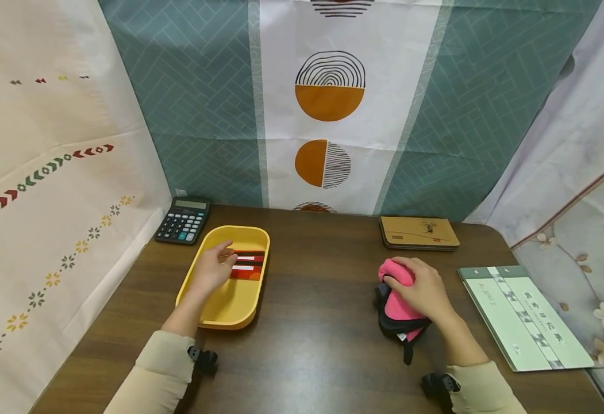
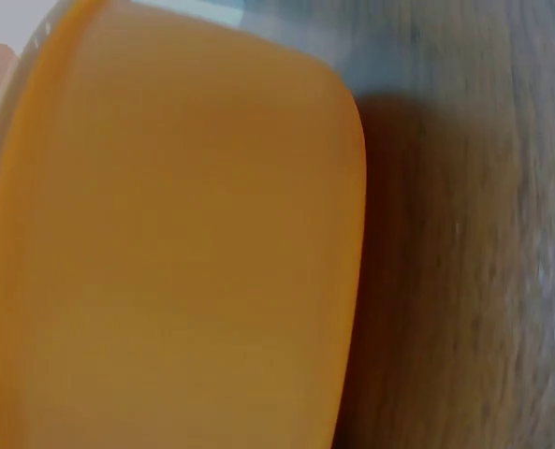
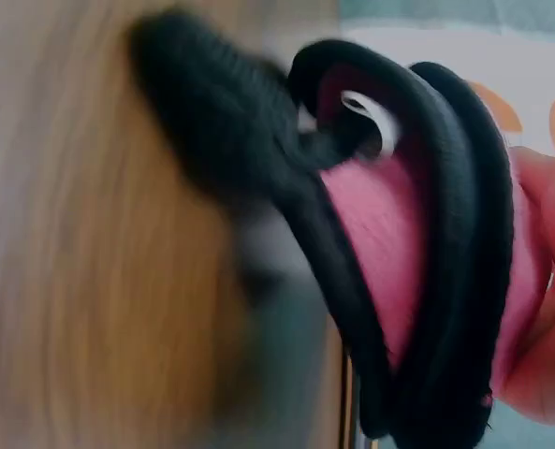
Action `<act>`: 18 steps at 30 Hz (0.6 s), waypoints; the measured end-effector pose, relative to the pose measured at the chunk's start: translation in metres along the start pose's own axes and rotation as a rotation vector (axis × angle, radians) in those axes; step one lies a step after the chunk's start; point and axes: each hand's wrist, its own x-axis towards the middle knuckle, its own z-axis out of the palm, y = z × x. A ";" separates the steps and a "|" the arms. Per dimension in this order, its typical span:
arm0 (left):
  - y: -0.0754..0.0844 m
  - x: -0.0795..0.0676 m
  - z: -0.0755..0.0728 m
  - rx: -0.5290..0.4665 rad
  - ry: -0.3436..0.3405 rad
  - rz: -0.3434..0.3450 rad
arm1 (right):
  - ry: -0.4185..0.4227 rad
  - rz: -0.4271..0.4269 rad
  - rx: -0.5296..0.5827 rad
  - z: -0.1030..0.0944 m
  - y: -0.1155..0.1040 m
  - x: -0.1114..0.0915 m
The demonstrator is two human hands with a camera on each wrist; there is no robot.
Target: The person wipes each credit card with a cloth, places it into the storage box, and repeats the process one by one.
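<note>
Over the left side of the yellow tray [image 1: 254,315] is my left hand [image 1: 214,271], fingers loosely bent and apart from the thumb, with nothing seen between them. Inside the tray, beside the fingertips, lie red cards [image 1: 250,271] with black stripes and white strips. The left wrist view is mostly filled by the tray's side [image 2: 193,243]. On the right, my right hand [image 1: 423,287] grips a folded pink cloth item [image 1: 399,305] with black edging and a black strap. The right wrist view shows the item's pink layers [image 3: 385,243] between black edges, with fingers at the right.
A calculator [image 1: 183,221] lies behind the tray at the left. Brown-covered notebooks [image 1: 418,233] lie at the back right. A pale green book [image 1: 526,319] rests at the right edge. Patterned cloths [image 1: 327,129] surround the brown table [image 1: 312,339].
</note>
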 end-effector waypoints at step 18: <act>0.034 -0.023 0.017 -0.037 0.100 0.209 | 0.137 0.057 -0.086 -0.017 0.015 -0.015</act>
